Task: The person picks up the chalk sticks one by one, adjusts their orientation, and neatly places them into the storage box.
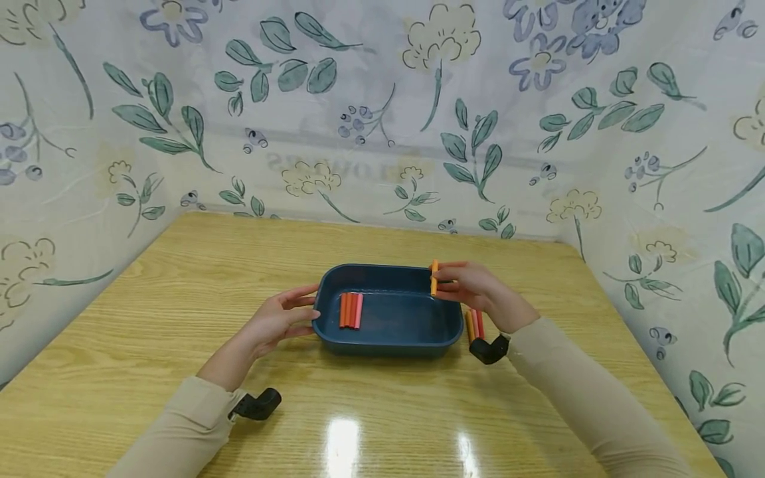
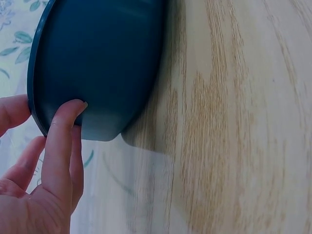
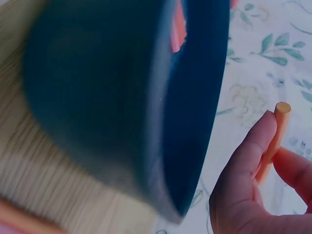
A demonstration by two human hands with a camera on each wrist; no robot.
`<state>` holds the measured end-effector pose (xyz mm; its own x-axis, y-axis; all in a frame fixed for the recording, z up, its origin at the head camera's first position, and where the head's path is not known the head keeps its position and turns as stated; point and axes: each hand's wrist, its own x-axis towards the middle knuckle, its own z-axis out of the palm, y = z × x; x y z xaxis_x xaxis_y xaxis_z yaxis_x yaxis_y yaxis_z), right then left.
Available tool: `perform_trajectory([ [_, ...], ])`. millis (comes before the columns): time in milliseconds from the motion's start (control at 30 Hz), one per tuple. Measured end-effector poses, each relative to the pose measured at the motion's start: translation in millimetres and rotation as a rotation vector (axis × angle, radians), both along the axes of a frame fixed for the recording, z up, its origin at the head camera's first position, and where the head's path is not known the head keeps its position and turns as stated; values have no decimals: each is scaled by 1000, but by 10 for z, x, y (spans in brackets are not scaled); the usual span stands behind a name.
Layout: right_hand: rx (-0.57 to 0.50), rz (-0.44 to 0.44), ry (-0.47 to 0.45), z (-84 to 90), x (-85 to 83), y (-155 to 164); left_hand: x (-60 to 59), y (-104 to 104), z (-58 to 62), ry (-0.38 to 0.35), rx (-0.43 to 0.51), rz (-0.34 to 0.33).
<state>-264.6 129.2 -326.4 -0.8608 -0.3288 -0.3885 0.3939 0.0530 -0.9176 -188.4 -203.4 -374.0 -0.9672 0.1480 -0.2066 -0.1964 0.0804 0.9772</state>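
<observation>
A dark blue rectangular tub (image 1: 388, 349) stands on the table. My left hand (image 1: 276, 320) grips its left end; the left wrist view shows the thumb (image 2: 62, 141) on the outer wall and other fingertips at the rim. Inside, at the left, several red, orange and pink crayon-like sticks (image 1: 350, 311) lie side by side. Above the tub's right end, my right hand (image 1: 472, 287) pinches an orange crayon-like stick (image 1: 434, 277), held nearly upright between thumb and fingers. Its flat round end shows in the right wrist view.
Just right of the tub, a few more sticks (image 1: 475, 323) in orange, pink and red lie on the wooden table (image 1: 251, 252), partly under my right wrist. Floral cloth (image 1: 370, 133) rises behind the table and along both sides. A black wrist-camera mount (image 1: 258, 404) juts from the left cuff.
</observation>
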Motion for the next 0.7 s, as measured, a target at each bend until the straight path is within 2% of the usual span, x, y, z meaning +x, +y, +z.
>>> perform_trajectory([
  [467, -66, 5, -93, 39, -121, -385, -2, -7, -34, -9, 7, 8],
  [700, 9, 47, -110, 59, -222, -602, -6, -12, -21, -1, 7, 11],
])
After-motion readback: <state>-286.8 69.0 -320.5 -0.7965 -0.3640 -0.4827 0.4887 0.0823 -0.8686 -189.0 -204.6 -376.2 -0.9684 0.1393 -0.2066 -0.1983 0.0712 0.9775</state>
